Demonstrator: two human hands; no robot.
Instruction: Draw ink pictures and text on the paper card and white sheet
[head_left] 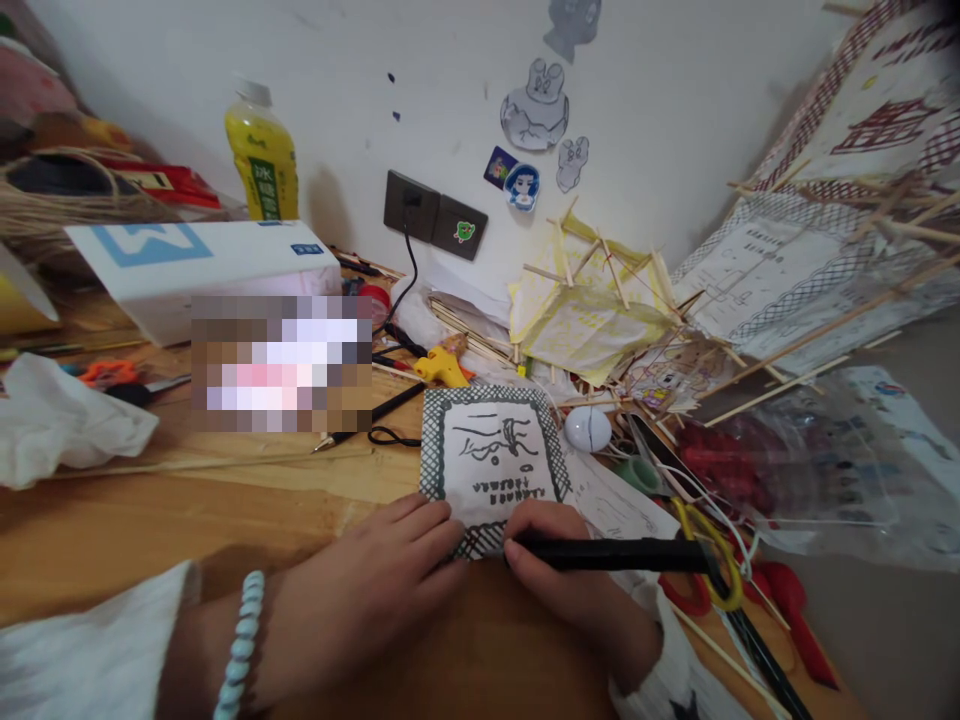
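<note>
A white sheet with a drawing (499,450) lies on the wooden table, edged by a dark crosshatched border with lines and small lettering inside. My left hand (375,580) rests flat with fingers stretched, the fingertips on the sheet's lower left corner. A beaded bracelet circles that wrist. My right hand (559,570) is closed around a black pen (622,554) at the sheet's lower right edge. The pen lies nearly level and points left; its tip is hidden by my fingers. Yellow-handled scissors (724,575) are close to the pen's back end.
Stick-framed paper lanterns (600,320) stand at the back right. A plastic bag (840,460) lies at the right. Behind the sheet are a yellow glue gun (444,367) and a black pen (367,418). A white box (210,270), a drink bottle (261,150) and crumpled tissue (71,420) occupy the left.
</note>
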